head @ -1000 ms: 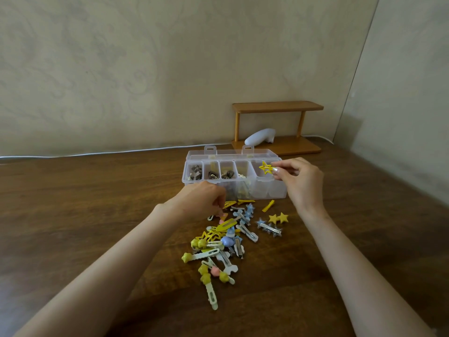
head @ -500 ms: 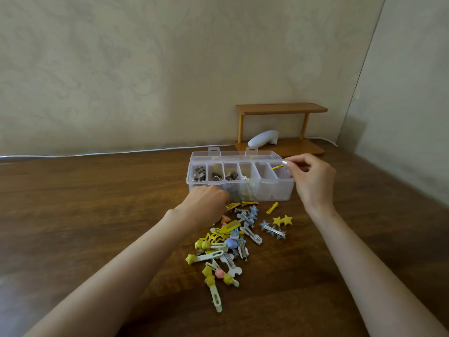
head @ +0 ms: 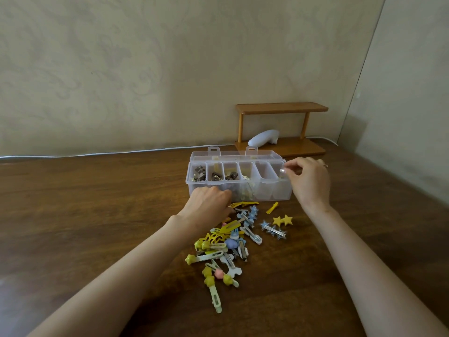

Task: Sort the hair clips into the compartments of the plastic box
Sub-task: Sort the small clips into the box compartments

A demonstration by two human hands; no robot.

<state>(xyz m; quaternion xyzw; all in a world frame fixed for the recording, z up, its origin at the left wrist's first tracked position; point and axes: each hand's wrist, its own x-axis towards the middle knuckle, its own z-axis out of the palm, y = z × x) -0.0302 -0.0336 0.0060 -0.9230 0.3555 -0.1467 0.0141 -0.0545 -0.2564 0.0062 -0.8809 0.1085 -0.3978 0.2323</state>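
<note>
Across the left of the frame: bare wooden table [head: 85,203], a white cable [head: 97,153] along the wall. Just left of centre, left hand [head: 210,203] knuckles up at the upper edge of the hair clips [head: 233,239], fingers curled under; whether closed on a clip, cannot tell. Below centre, the pile itself: yellow, blue and white clips, tangled, overlapping. Probably light, stiff, smooth plastic and thin metal; likely to snag on neighbours, so best pinched one at a time by the long flat bar, not the ornament. Above centre, clear plastic box [head: 239,190], lid back, left compartments holding dark clips, right ones near empty. Right of centre, right hand [head: 308,181] over the rightmost compartment, thumb and forefinger narrowly pinched; nothing visible between them. Upper right, wooden shelf [head: 281,108].
</note>
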